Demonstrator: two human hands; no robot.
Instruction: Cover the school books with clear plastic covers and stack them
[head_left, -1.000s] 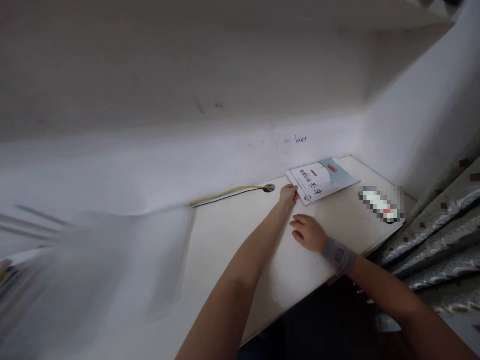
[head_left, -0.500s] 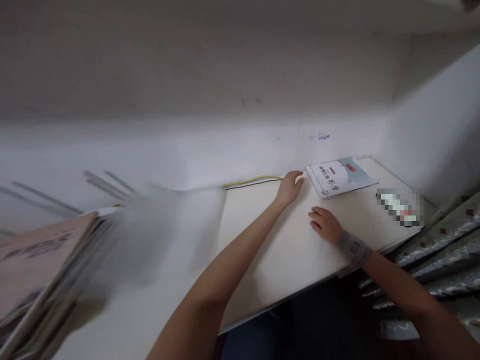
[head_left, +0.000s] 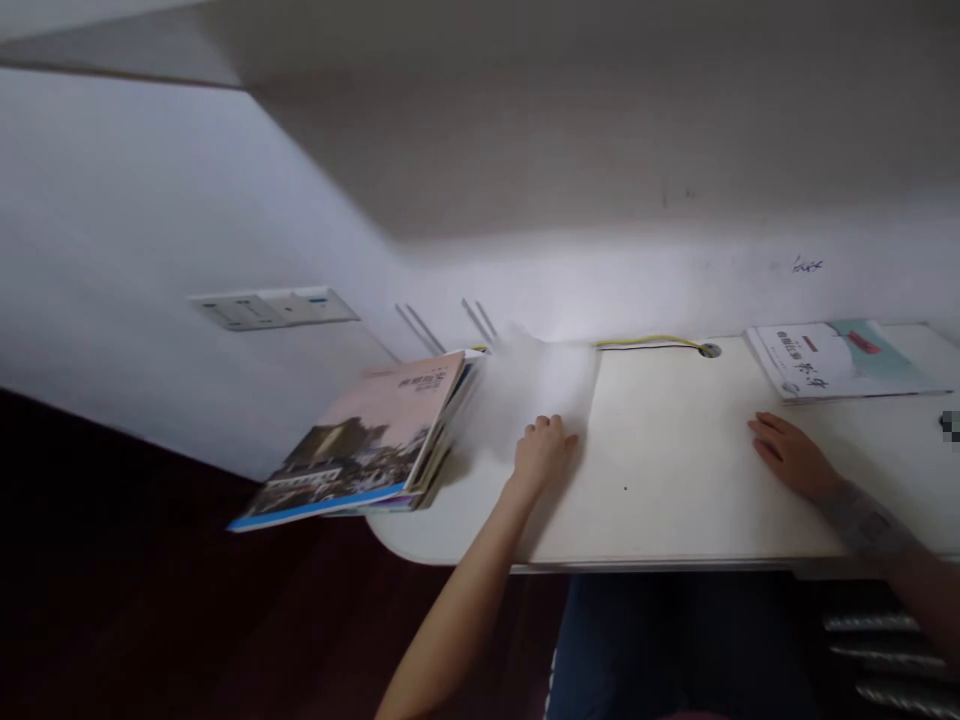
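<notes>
My left hand [head_left: 544, 452] is over the desktop [head_left: 675, 480], beside a hazy whitish patch [head_left: 525, 390] whose nature I cannot make out. Its thumb stands apart from the fingers, and nothing shows in it. To its left lies a leaning stack of books topped by a pink book [head_left: 382, 420] with a building picture and a blue edge. My right hand [head_left: 795, 455] rests on or just above the desktop with fingers stretched out, holding nothing. Beyond it, a white and green book [head_left: 832, 360] lies flat near the wall.
A yellow cable [head_left: 652, 341] and a black one run along the back edge to a round hole [head_left: 709, 351]. A socket panel [head_left: 274, 309] is on the left wall. The stack overhangs the desk's rounded left corner. A pixelated object [head_left: 951, 425] is cut off at right.
My view has swung left, bringing the pink book and socket panel fully in. My left hand has moved left, away from the white and green book. My right hand stays near that book.
</notes>
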